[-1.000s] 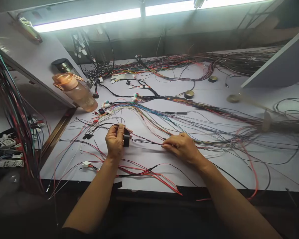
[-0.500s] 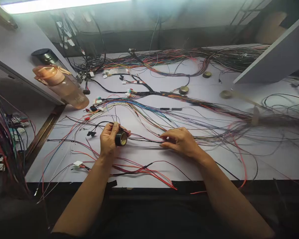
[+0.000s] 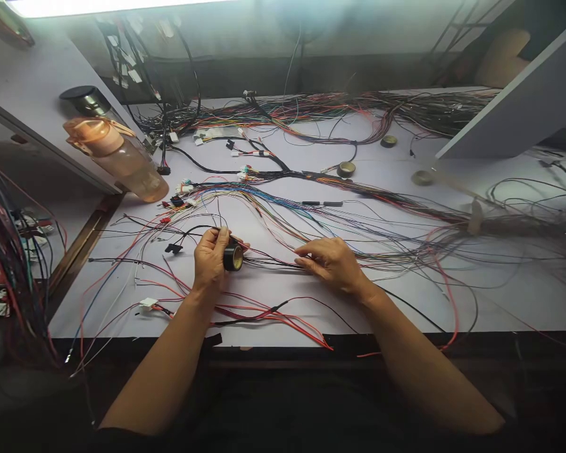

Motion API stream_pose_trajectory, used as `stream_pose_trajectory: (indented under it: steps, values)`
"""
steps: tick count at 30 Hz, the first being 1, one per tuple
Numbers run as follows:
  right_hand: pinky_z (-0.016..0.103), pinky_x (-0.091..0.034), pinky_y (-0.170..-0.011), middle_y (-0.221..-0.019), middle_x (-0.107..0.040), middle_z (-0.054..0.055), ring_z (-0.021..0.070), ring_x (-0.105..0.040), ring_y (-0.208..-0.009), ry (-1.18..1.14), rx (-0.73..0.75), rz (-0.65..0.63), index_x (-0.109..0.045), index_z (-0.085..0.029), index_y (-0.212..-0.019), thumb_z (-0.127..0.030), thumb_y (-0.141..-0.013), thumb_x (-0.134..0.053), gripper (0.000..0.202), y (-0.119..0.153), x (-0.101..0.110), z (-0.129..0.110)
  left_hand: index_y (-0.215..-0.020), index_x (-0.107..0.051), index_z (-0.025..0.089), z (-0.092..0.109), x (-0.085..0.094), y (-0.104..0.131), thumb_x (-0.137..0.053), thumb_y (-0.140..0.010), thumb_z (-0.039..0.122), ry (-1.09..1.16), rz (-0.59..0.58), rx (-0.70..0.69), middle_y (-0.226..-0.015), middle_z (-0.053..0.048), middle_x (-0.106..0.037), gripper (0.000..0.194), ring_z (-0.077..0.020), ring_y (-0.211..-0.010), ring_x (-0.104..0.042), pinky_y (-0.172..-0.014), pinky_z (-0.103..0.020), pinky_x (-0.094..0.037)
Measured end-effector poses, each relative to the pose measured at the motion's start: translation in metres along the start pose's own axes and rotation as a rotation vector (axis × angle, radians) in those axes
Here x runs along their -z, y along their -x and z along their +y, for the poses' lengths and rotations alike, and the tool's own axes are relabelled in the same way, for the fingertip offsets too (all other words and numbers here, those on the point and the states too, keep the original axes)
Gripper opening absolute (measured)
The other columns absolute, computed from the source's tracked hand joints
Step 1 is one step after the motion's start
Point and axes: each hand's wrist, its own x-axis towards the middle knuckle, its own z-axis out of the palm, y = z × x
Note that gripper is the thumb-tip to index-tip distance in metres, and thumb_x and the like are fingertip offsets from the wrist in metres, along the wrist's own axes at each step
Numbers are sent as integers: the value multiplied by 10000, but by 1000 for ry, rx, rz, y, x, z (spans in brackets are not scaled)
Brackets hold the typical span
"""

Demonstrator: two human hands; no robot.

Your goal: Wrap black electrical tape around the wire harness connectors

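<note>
My left hand (image 3: 208, 261) is closed around a roll of black tape (image 3: 233, 257) and a thin bundle of wires. The thumb presses on the bundle just above the roll. From there the red and black wires (image 3: 271, 260) run across to my right hand (image 3: 331, 264), whose thumb and fingertips are closed on them. Left of the left hand, a black connector (image 3: 173, 249) hangs off a dark cable. Nearer to me lies a white connector (image 3: 148, 304) with red and black leads.
A long wire harness (image 3: 382, 192) crosses the white table behind my hands. An orange-topped bottle (image 3: 127, 160) leans at the left. Several tape rolls, one of them (image 3: 346, 169) beside the harness, lie farther back. Loose red wires (image 3: 302, 330) reach the front edge.
My right hand has slid a little left along the wires, and its fingers are closer together. My left hand, with the tape roll, has shifted slightly right.
</note>
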Motion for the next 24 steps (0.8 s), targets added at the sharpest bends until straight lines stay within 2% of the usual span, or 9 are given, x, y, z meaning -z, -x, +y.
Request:
stream_pose_trajectory:
  steps: [4,7,11,14,19,24]
  values:
    - [324,-341,-808,-1048,-700,45,186,-606,-932,62,5,-22,-670,-251,-1098,-470,-895,-574,314,-9,-10,-16,-827,-499,159,-1,0,0,-743,-742,479,1,-16,9,-645,0,-621,411,-173,-580,-666,-574,-270,-562]
    - [320,-350,-778,-1047,-686,55,196,-590,-945,67,-23,-57,-653,-245,-1140,-482,-893,-569,352,-22,-20,-33,-848,-502,163,-3,1,0,-737,-742,490,7,-23,11,-652,-2,-629,416,-177,-585,-667,-563,-268,-555]
    - [326,-344,-768,-992,-687,44,197,-586,-909,97,-42,-107,-685,-234,-1043,-424,-898,-580,261,-36,-34,-48,-834,-497,163,-7,2,0,-753,-718,502,31,-24,-2,-646,9,-612,440,-173,-570,-660,-518,-236,-526]
    - [316,-338,-761,-944,-689,19,167,-592,-856,82,-37,-75,-697,-230,-910,-325,-914,-571,158,-35,-39,-49,-824,-499,166,-10,4,0,-733,-740,501,32,-33,-23,-646,10,-604,418,-170,-563,-657,-483,-209,-494]
    - [312,-324,-743,-886,-696,-5,158,-602,-831,61,-50,-4,-695,-246,-887,-296,-896,-598,110,-25,-40,-41,-821,-503,167,-14,3,3,-686,-786,511,-10,-64,-21,-641,-15,-628,392,-170,-568,-656,-488,-205,-481]
    - [317,-304,-734,-813,-680,4,168,-581,-808,103,-96,99,-668,-224,-796,-226,-853,-619,76,-25,-53,-38,-809,-508,163,-12,2,5,-684,-793,501,-35,-88,-13,-645,-22,-637,382,-171,-566,-657,-497,-208,-482]
